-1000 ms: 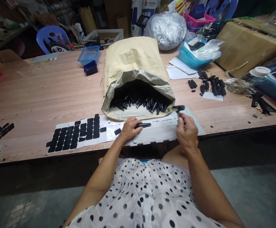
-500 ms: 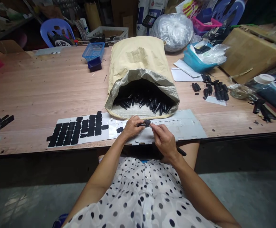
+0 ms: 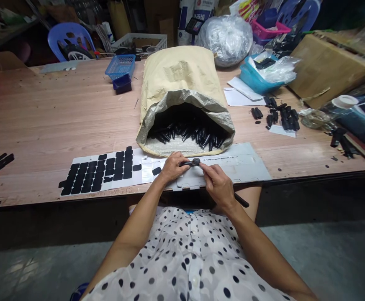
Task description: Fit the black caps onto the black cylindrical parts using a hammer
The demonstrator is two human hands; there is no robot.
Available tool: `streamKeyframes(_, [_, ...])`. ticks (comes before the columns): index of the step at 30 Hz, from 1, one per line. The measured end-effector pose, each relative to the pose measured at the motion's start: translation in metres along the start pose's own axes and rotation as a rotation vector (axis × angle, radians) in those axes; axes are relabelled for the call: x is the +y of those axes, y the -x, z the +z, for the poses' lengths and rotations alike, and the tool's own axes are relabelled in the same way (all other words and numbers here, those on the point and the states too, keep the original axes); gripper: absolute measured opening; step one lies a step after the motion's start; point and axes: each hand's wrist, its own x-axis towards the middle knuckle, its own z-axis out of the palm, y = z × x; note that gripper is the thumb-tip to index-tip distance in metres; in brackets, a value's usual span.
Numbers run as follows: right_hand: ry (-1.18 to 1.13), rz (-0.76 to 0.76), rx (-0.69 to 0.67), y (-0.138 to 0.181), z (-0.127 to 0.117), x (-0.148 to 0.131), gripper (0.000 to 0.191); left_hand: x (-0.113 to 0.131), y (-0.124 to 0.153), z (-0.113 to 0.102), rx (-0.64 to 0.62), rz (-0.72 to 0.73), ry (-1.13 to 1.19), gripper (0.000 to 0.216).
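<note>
black rod [image 3: 191, 163] pinched between left hand [image 3: 172, 167] and right hand [image 3: 217, 186]

One head-worn view, forward and downward, close above the near edge of a wooden table [image 3: 44, 117].

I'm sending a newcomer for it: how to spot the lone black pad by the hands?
Find the tan sack lying open mid-table. On the white sheet before its mouth, the lone pad sits beside the left hand, apart from packed rows.
</note>
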Motion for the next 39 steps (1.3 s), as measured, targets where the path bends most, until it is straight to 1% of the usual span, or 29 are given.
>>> streamKeyframes(3, [-0.026, 0.010, 0.045, -0.003, -0.003, 0.000, 0.034, 0.002, 0.000, -0.001, 0.002, 0.001, -0.017, 0.018])
streamKeyframes(5, [-0.032, 0.038, 0.123, -0.009, -0.010, 0.002, 0.034, 0.004, 0.001, -0.001, 0.004, -0.002, -0.035, 0.017])
streamKeyframes(7, [0.014, 0.098, 0.215, -0.017, -0.021, 0.009, 0.034, 0.007, 0.001, -0.002, 0.002, 0.002, -0.053, 0.016])
streamKeyframes(10, [0.183, 0.266, 0.338, -0.032, -0.041, 0.036, 0.036, 0.009, 0.002, -0.001, -0.004, 0.011, -0.077, 0.013])
streamKeyframes(12, [0.317, 0.371, 0.371, -0.042, -0.051, 0.061, 0.037, 0.009, 0.001, -0.001, -0.004, 0.014, -0.084, 0.011])
streamKeyframes(15, [0.453, 0.530, 0.365, -0.055, -0.057, 0.097, 0.035, 0.008, 0.001, -0.001, -0.007, 0.018, -0.081, 0.009])
streamKeyframes(18, [0.475, 0.627, 0.291, -0.066, -0.051, 0.115, 0.034, 0.007, 0.001, -0.001, -0.011, 0.023, -0.084, 0.011])
streamKeyframes(20, [0.471, 0.637, 0.244, -0.070, -0.043, 0.117, 0.033, 0.006, 0.002, -0.002, -0.010, 0.026, -0.089, 0.012])
streamKeyframes(23, [0.469, 0.632, 0.194, -0.074, -0.030, 0.112, 0.032, 0.005, 0.003, -0.002, -0.007, 0.027, -0.095, 0.014])
streamKeyframes(28, [0.484, 0.608, 0.212, -0.072, -0.020, 0.109, 0.034, 0.002, 0.001, -0.002, 0.003, 0.050, -0.098, 0.013])
streamKeyframes(31, [0.495, 0.581, 0.194, -0.071, -0.020, 0.108, 0.035, 0.006, 0.006, -0.005, 0.035, 0.112, -0.076, 0.015])
streamKeyframes(33, [0.507, 0.577, 0.179, -0.071, -0.020, 0.108, 0.035, 0.015, 0.017, -0.006, 0.033, 0.187, -0.007, 0.020])
streamKeyframes(34, [0.513, 0.576, 0.177, -0.071, -0.020, 0.107, 0.036, 0.021, 0.025, -0.006, 0.010, 0.225, 0.045, 0.022])
streamKeyframes(36, [0.524, 0.571, 0.186, -0.072, -0.020, 0.107, 0.036, 0.035, 0.047, -0.003, -0.103, 0.276, 0.156, 0.027])
streamKeyframes(37, [0.526, 0.568, 0.192, -0.071, -0.019, 0.107, 0.036, 0.041, 0.058, 0.001, -0.185, 0.271, 0.198, 0.028])
streamKeyframes(38, [0.526, 0.565, 0.197, -0.071, -0.019, 0.107, 0.036, 0.046, 0.070, 0.006, -0.274, 0.238, 0.222, 0.029])
streamKeyframes(39, [0.525, 0.565, 0.198, -0.071, -0.018, 0.107, 0.036, 0.048, 0.080, 0.013, -0.356, 0.170, 0.227, 0.029])
